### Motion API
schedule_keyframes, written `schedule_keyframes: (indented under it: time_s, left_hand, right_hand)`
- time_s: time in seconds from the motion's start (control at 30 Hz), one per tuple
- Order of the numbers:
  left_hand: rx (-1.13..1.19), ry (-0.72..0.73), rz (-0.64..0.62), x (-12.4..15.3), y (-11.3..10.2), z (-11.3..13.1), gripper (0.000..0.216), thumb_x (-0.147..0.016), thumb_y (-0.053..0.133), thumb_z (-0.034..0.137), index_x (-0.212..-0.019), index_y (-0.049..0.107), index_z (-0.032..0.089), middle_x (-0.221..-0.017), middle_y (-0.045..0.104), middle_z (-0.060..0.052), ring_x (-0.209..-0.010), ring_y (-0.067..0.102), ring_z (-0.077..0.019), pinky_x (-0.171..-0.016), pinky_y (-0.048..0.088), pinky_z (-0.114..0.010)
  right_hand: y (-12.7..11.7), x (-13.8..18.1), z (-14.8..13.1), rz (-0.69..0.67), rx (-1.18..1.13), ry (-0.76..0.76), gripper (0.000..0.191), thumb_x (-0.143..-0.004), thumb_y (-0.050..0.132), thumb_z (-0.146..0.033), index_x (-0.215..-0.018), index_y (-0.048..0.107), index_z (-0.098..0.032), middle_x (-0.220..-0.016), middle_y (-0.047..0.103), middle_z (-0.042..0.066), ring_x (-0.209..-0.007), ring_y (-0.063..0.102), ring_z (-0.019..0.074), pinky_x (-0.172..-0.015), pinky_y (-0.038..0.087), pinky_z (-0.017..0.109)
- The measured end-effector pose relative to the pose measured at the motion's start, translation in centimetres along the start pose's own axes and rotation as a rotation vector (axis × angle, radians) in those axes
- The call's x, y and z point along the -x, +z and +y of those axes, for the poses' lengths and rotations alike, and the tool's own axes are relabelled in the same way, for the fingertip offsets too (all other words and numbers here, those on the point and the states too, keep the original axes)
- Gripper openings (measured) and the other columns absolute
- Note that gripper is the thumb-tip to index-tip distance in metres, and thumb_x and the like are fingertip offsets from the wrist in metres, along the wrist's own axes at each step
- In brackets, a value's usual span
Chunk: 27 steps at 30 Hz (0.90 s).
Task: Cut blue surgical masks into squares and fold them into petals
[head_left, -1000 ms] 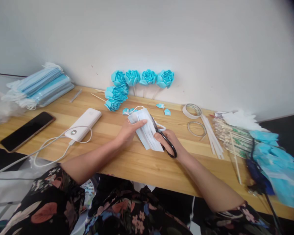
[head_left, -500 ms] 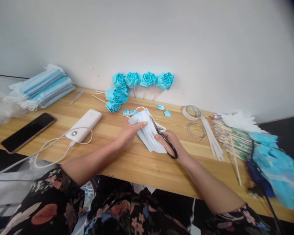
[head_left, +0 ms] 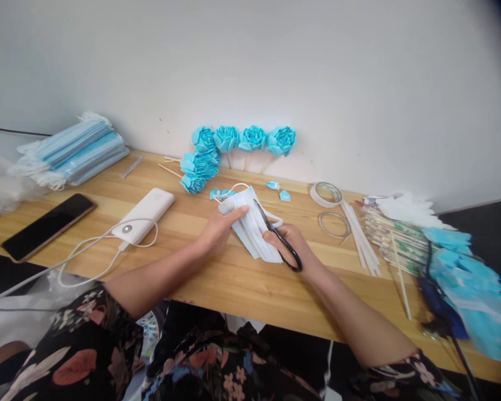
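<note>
My left hand [head_left: 220, 227] pinches the left side of a pale blue face mask [head_left: 253, 236], thumb on top. White ear loops stick out from the mask at its far and right sides. In my right hand [head_left: 290, 245] is a pair of black-handled scissors [head_left: 293, 257], its blades lying along the mask's right edge and pointing away from me. Whether the blades are parted is too fine to tell. Just beyond the mask lie small blue cut pieces [head_left: 284, 195] and a folded blue strip [head_left: 217, 193].
Blue flowers on sticks [head_left: 253, 138] stand against the wall, with more heaped beside them [head_left: 198, 167]. Masks are stacked [head_left: 81, 150] at far left, near a phone [head_left: 48, 227] and a cabled power bank [head_left: 144, 211]. Rightward are a tape roll [head_left: 325, 194], wire coil [head_left: 334, 224], white strips [head_left: 361, 239] and a blue glue gun [head_left: 440, 303].
Both hands, the mask and the scissors stay in nearly the same place. The view has shifted very slightly.
</note>
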<state>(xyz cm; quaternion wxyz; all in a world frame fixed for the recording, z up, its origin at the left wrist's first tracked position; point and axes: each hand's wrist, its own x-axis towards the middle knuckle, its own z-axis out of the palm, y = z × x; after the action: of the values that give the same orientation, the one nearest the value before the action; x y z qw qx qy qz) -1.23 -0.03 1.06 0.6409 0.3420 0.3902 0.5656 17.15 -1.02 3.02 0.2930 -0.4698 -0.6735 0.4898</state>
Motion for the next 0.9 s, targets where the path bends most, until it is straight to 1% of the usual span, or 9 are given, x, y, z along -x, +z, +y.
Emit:
schedule_keyframes:
  time_s: [0.1,0.23,0.4,0.6,0.73,0.9]
  left_hand:
    - [-0.008,0.017,-0.01,-0.12,-0.08,0.02,0.046,-0.07,0.084,0.045,-0.1,0.071,0.013,-0.101,0.076,-0.01,-0.098,0.069,-0.0278,-0.092,0.052,-0.04]
    - [-0.019,0.03,0.007,-0.25,-0.25,0.28,0.042,-0.067,0.086,0.043,-0.095,0.072,0.014,-0.096,0.076,-0.008,-0.094,0.069,-0.0261,-0.09,0.052,-0.039]
    - [0.007,0.016,0.05,-0.36,-0.33,0.55,0.037,-0.065,0.086,0.041,-0.086,0.07,0.014,-0.087,0.074,-0.007,-0.088,0.069,-0.0252,-0.088,0.052,-0.039]
    - [0.032,-0.008,0.049,-0.32,-0.3,0.6,0.036,-0.066,0.086,0.038,-0.086,0.071,0.014,-0.084,0.073,-0.005,-0.079,0.067,-0.0213,-0.085,0.052,-0.037]
    - [0.013,-0.004,0.057,-0.26,-0.29,0.61,0.035,-0.068,0.085,0.04,-0.086,0.07,0.014,-0.083,0.073,-0.006,-0.081,0.068,-0.0225,-0.085,0.052,-0.038]
    - [0.018,-0.004,0.064,-0.36,-0.32,0.36,0.038,-0.066,0.086,0.042,-0.087,0.07,0.014,-0.084,0.073,-0.006,-0.081,0.068,-0.023,-0.085,0.052,-0.038]
  right_hand:
    - [0.05,-0.01,0.15,-0.002,0.012,0.005,0.059,-0.073,0.065,-0.07,-0.051,0.045,-0.02,-0.052,0.041,-0.002,-0.051,0.035,0.0097,-0.047,0.027,0.024]
    - [0.24,0.01,0.21,-0.014,0.005,-0.006,0.062,-0.073,0.066,-0.073,-0.049,0.042,-0.021,-0.046,0.041,-0.003,-0.046,0.034,0.0089,-0.044,0.026,0.024]
    - [0.51,0.09,0.37,-0.026,-0.035,0.051,0.062,-0.07,0.069,-0.075,-0.047,0.046,-0.021,-0.04,0.043,-0.004,-0.039,0.037,0.0081,-0.042,0.03,0.024]
    - [0.55,0.12,0.41,-0.007,-0.058,0.065,0.062,-0.066,0.073,-0.074,-0.046,0.047,-0.021,-0.038,0.043,-0.004,-0.037,0.037,0.0075,-0.041,0.03,0.024]
    - [0.58,0.05,0.44,-0.005,-0.069,0.067,0.062,-0.067,0.073,-0.073,-0.046,0.046,-0.021,-0.038,0.042,-0.005,-0.037,0.038,0.0079,-0.039,0.029,0.023]
    - [0.63,0.0,0.2,-0.02,-0.09,0.08,0.061,-0.067,0.074,-0.071,-0.047,0.045,-0.022,-0.038,0.042,-0.005,-0.036,0.035,0.007,-0.038,0.025,0.023]
